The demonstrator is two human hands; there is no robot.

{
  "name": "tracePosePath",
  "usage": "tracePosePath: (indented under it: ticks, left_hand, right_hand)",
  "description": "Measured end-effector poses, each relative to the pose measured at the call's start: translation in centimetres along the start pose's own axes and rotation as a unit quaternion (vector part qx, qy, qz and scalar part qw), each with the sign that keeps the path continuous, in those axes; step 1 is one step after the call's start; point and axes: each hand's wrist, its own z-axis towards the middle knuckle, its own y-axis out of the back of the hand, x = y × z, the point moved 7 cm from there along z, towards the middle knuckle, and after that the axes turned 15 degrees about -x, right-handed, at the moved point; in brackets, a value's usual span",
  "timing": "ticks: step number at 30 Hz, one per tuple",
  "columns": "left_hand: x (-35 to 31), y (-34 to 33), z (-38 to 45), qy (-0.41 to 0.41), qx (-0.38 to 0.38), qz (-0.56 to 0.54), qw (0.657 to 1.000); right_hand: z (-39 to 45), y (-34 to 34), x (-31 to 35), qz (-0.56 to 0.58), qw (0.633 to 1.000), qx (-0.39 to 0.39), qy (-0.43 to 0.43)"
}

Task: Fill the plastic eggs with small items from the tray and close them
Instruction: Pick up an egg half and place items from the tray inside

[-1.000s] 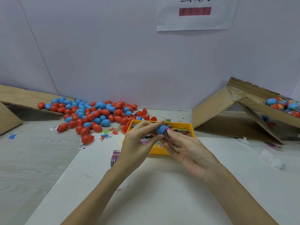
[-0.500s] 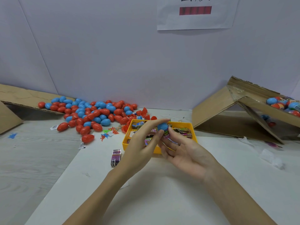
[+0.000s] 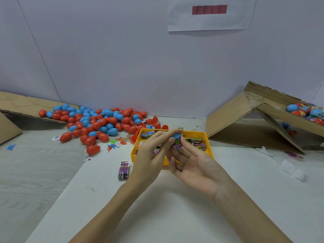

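My left hand [image 3: 150, 151] pinches a blue plastic egg half [image 3: 175, 136] between thumb and fingers, above the yellow tray [image 3: 209, 146]. A small printed packet [image 3: 178, 143] sticks out under the blue half. My right hand [image 3: 194, 165] lies palm up, its fingertips pressing the packet against the egg. The tray holds several printed packets [image 3: 197, 142] and small boxes [image 3: 147, 134]. A pile of red and blue eggs [image 3: 98, 121] spreads over the table at the back left.
A purple packet [image 3: 124, 170] lies on the white sheet [image 3: 175, 207] left of the tray. Small plastic figures [image 3: 114, 144] lie near the egg pile. A tilted cardboard box [image 3: 273, 118] at the right holds filled eggs [image 3: 305, 112]. Cardboard flaps [image 3: 21, 106] lie at the far left.
Both hands have stayed over the tray with the blue egg half; the right fingers have shifted on the packet, pushing it at the egg.
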Motion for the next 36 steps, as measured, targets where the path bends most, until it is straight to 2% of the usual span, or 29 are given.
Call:
tracePosePath:
  ticks: [12, 15, 18, 20, 24, 29, 36]
  left_hand:
    - [-0.4, 0.0, -0.2, -0.006, -0.006, 0.020, 1.000]
    - [-0.7, -0.1, -0.2, 0.006, 0.015, 0.024, 1.000]
    - [-0.9, 0.2, 0.0, -0.015, 0.027, 0.047, 0.998]
    - [-0.9, 0.7, 0.3, -0.038, 0.024, 0.076, 0.996]
    - [-1.0, 0.7, 0.4, -0.091, 0.045, 0.125, 0.987]
    - [-1.5, 0.2, 0.0, -0.160, 0.018, 0.177, 0.971]
    - [-2.4, 0.3, -0.5, -0.158, -0.033, 0.217, 0.963]
  right_hand:
    - [0.3, 0.3, 0.1, 0.000, 1.000, -0.011, 0.019]
    - [0.2, 0.2, 0.7, -0.019, 0.998, 0.001, 0.062]
    - [0.0, 0.2, 1.3, -0.054, 0.993, 0.004, 0.110]
    - [0.0, 0.3, 1.8, -0.111, 0.980, -0.014, 0.164]
    - [-0.5, 0.3, 2.6, -0.258, 0.911, -0.064, 0.315]
    - [-0.7, 0.8, 2.6, -0.257, 0.893, -0.101, 0.357]
    - [-0.6, 1.0, 2.4, -0.214, 0.882, -0.104, 0.407]
